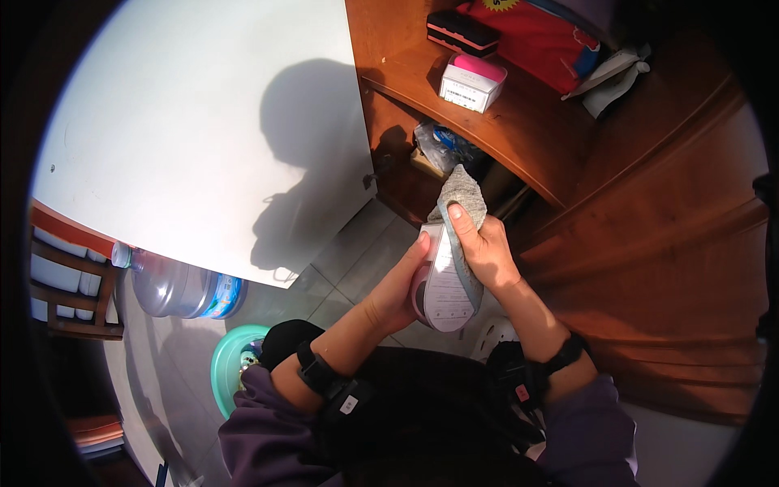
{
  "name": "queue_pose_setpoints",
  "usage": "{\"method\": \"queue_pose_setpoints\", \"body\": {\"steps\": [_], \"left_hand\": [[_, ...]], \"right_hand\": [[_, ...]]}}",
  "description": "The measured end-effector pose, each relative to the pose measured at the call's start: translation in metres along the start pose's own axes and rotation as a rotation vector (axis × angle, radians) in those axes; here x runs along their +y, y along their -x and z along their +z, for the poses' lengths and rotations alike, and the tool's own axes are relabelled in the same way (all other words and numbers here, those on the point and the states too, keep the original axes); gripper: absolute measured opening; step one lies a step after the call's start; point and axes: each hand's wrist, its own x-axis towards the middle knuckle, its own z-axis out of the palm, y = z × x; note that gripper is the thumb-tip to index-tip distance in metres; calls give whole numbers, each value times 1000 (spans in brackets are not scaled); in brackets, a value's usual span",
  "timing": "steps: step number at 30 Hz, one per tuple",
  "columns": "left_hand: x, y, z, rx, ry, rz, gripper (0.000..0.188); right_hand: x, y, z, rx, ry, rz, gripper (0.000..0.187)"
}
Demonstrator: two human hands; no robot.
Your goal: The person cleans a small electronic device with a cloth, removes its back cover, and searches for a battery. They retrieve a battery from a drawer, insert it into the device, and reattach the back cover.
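My left hand is closed around the side of a white carton with a rounded end and some pink, held above my lap. Fine print covers the side that shows. A grey, textured cloth is in my right hand, its thumb pressing on it and its fingers curled. The cloth lies against the carton's right edge and far end, its pointed corner sticking up toward the cabinet. Most of my left fingers are hidden behind the carton.
Ahead stands a wooden cabinet. On its shelf are a white-and-pink box, a black-and-pink case and a red bag; a clear plastic bag lies below. Left are a white panel, a water jug and a green basin.
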Motion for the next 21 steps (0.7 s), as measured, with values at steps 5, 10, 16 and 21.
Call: {"method": "queue_pose_setpoints", "body": {"steps": [5, 10, 16, 21], "left_hand": [[8, -8, -9, -41, 41, -81, 65], [15, -12, -15, 220, 230, -20, 71], [14, -15, -7, -72, 338, 164, 76], [18, -16, -9, -14, 282, 160, 66]], "right_hand": [[-13, 2, -23, -382, -313, 150, 38], [-15, 10, -22, -71, -229, -136, 37], [-2, 14, 2, 114, 438, -689, 48], [8, 32, 34, 53, 478, -524, 45]]}}
